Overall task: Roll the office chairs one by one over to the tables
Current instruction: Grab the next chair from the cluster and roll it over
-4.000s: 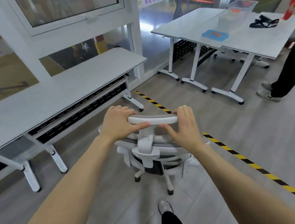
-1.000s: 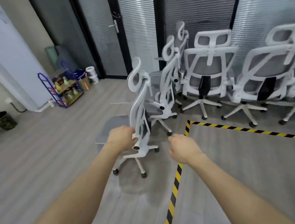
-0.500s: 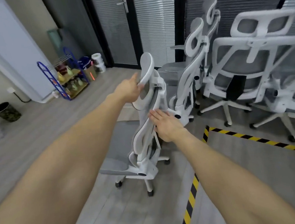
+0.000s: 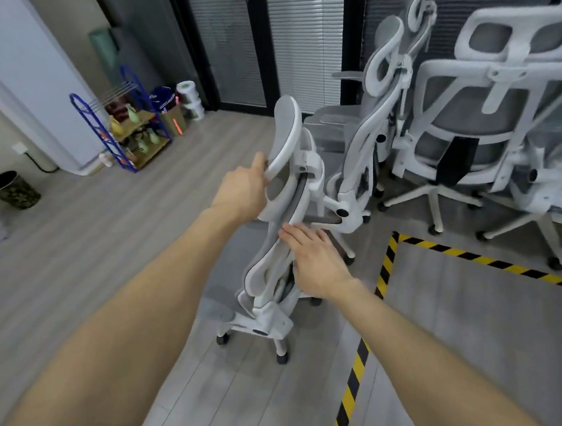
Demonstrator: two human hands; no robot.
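Note:
A white office chair [image 4: 271, 280] with grey mesh stands side-on just in front of me, its seat pointing left. My left hand [image 4: 242, 190] grips the lower edge of its headrest [image 4: 286, 131]. My right hand [image 4: 313, 260] lies with straight fingers against the back frame of the same chair, below the headrest. Several more white chairs [image 4: 462, 138] are parked close together behind it, along the blinds. No table is in view.
Yellow-black floor tape [image 4: 353, 375] runs from bottom centre up to a corner and off to the right. A blue rack [image 4: 124, 124] with bottles and a box stands at the back left, and a dark bin [image 4: 12, 190] sits by the left wall. A glass door [image 4: 226, 42] is behind.
Four seconds ago both hands held another chair's headrest near the tables. Since half a second ago the chair has come slightly closer; my left hand stays on the headrest and my right on the back frame.

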